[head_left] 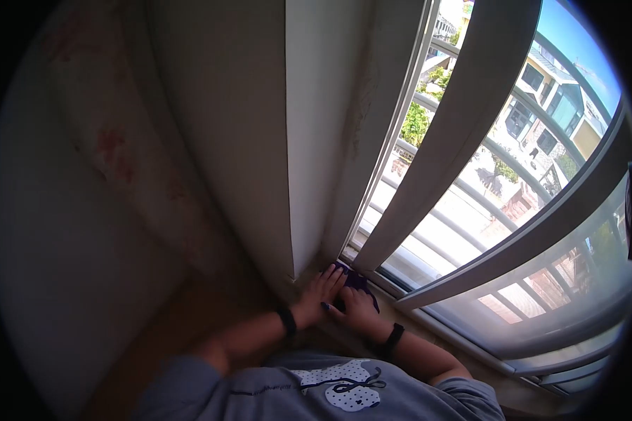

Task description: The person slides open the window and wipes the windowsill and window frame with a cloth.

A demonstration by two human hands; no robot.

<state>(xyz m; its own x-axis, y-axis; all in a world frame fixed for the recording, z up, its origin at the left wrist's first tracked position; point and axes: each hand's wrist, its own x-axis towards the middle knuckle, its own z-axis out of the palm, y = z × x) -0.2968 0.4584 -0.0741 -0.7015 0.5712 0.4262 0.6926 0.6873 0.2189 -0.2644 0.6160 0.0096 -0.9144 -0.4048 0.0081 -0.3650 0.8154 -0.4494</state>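
1. Nearest the camera: grey shirt [330, 389] with a white dotted patch and dark bow, both forearms reaching forward and down from it.
2. Black band [286, 321] on the left wrist, another black band [393, 338] on the right wrist.
3. Left hand [320, 295]: fingers stretched out and lying flat, close together, fingertips touching the near edge of a purple cloth [357, 282]; painted nails visible.
4. Right hand [358, 309]: laid palm down over the purple cloth, fingers loosely bent, pressing on it; whether actually gripping the fabric cannot be told.
5. Hands side by side, touching or nearly so, at the foot of the window.
6. Purple cloth: bunched on the window sill [435, 330], at the sill's left end, right where the wall corner meets the bottom track of the window frame [470, 98].
7. Left of the hands: white wall corner [288, 140] rising straight up, and beside it a pale curtain [140, 154] with faint reddish print hanging down to a wooden floor [189, 316].
8. Beyond the hands: sliding window with grey frames, curved by the lens, and white bars outside the glass.
9. Farthest: bright daylight, green trees [416, 123], buildings [555, 98] and blue sky.
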